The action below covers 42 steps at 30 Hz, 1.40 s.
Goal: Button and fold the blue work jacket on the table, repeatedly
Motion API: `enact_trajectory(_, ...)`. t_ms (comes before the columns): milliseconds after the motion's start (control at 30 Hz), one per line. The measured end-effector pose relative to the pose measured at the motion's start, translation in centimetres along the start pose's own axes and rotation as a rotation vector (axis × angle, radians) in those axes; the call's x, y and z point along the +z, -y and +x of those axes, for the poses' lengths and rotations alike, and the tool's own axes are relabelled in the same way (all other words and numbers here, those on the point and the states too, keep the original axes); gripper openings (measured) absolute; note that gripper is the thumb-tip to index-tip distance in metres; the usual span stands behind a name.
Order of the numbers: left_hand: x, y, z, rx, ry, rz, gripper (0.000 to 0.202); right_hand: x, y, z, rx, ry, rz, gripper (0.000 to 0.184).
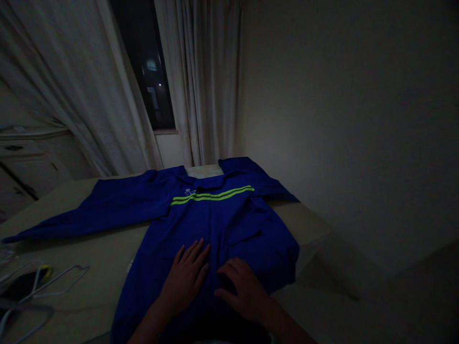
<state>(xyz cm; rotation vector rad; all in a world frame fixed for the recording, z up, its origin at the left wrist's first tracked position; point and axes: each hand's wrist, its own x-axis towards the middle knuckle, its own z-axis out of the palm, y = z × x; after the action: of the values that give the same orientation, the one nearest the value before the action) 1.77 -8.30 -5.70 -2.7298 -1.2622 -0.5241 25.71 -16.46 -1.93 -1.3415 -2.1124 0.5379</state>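
Note:
A blue work jacket lies spread on the table, its collar at the far side and both sleeves stretched out sideways. Yellow-green reflective stripes cross its chest, with a small white emblem above them on the left. My left hand rests flat on the lower front, fingers stretched out. Just right of the front seam is my right hand, palm down, its fingers slightly bent and the thumb apart. Neither hand grips the cloth. The jacket's near hem is in dark shadow.
White wire hangers lie on the table at the left, beside a dark object with a yellow part. Curtains flank a dark window behind the table. A wall stands close on the right, a cabinet far left.

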Motion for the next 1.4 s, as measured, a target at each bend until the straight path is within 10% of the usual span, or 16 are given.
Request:
enact_trajectory(467, -1.5, -0.5, 0.1, 0.059, -0.047, -0.111, 0.052, 2.4, 1.1, 2.2, 0.274, -0.191, -0.108, 0.019)
enact_trajectory(600, -2.5, -2.8, -1.5, 0.0, -0.128, -0.175, 0.042, 1.1, -0.1, 1.6, 0.324, -0.393, 0.075, 0.049)
enact_trajectory(800, -2.7, -7.2, -3.1, -0.065, -0.111, -0.151, 0.035, 0.4, -0.1, 0.7, 0.272, -0.471, -0.04, 0.014)
enact_trajectory(1133, -2.2, -6.6, 3.8, -0.039, 0.044, -0.177, 0.025, -0.1, -1.2, 1.1, 0.353, -0.451, 0.403, 0.028)
enact_trajectory(1400, -0.8, -5.5, 4.2, -0.08, -0.038, -0.418, 0.03, -1.1, -0.5, 1.6, 0.306, -0.657, 0.18, 0.013)
